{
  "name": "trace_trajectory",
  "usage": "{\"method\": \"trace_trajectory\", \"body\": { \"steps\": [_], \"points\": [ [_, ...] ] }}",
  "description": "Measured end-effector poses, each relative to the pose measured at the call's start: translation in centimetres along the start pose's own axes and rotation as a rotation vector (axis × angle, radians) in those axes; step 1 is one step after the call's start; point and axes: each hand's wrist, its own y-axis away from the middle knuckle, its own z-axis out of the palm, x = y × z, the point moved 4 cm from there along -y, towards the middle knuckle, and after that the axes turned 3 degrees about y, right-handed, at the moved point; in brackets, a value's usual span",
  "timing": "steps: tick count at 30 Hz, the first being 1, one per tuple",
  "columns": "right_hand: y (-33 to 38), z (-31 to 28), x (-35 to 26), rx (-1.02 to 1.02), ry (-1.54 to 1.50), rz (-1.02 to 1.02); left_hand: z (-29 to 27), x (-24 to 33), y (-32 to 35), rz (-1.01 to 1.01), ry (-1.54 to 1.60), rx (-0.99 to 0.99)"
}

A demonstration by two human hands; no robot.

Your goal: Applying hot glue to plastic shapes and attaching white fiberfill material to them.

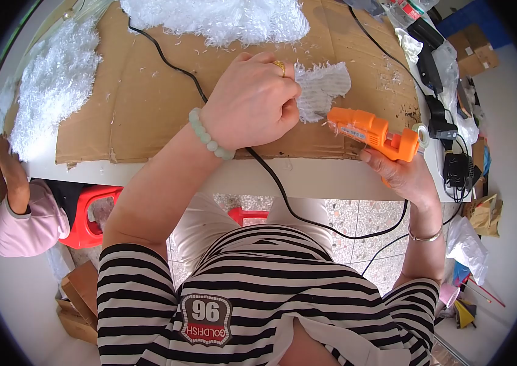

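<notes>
My left hand [249, 100] is closed over the cardboard, its fingers curled on the left end of a small white fringed fabric piece [325, 85]. The fingertips are partly hidden. The piece shows a ribbed face and shaggy edges. In my right hand [402, 174] is an orange hot glue gun [365, 128], its nozzle pointing left, close to the fabric's lower edge. A black cord [307, 221] loops below the table edge between my arms and crosses under my left wrist.
A brown cardboard sheet [148, 116] covers the white table. Heaps of white fringed material [57, 85] lie at the left and far side. Black adapters and cables [453, 168] crowd the right edge. A person in a pink shirt [32, 226] sits at the left by a red stool [92, 216].
</notes>
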Motion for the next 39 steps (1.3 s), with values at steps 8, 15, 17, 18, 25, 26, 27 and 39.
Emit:
{"method": "trace_trajectory", "body": {
  "steps": [8,15,17,18,25,26,27,39],
  "points": [
    [0.2,0.1,-0.4,-0.022,-0.062,0.039,0.0,-0.1,0.1,0.011,-0.005,0.019],
    [0.3,0.6,-0.1,-0.016,-0.053,0.025,0.1,0.0,0.0,0.012,-0.022,0.01],
    [0.3,0.7,-0.2,-0.009,-0.077,0.03,0.1,-0.1,0.1,0.019,-0.023,0.02],
    [0.3,0.8,-0.4,-0.012,-0.051,0.031,0.1,-0.1,0.1,0.027,-0.024,0.031],
    [0.4,0.2,0.1,-0.007,0.003,0.024,0.1,-0.1,0.2,0.027,-0.037,0.019],
    [0.4,0.2,0.3,-0.008,0.005,0.025,0.0,-0.1,0.2,0.028,-0.036,0.024],
    [0.3,0.1,0.3,0.019,0.038,-0.013,0.0,-0.1,0.2,0.03,-0.035,0.028],
    [-0.9,-0.7,0.5,0.138,0.16,0.011,-0.2,-0.1,0.2,-0.04,-0.017,-0.125]
  ]
}}
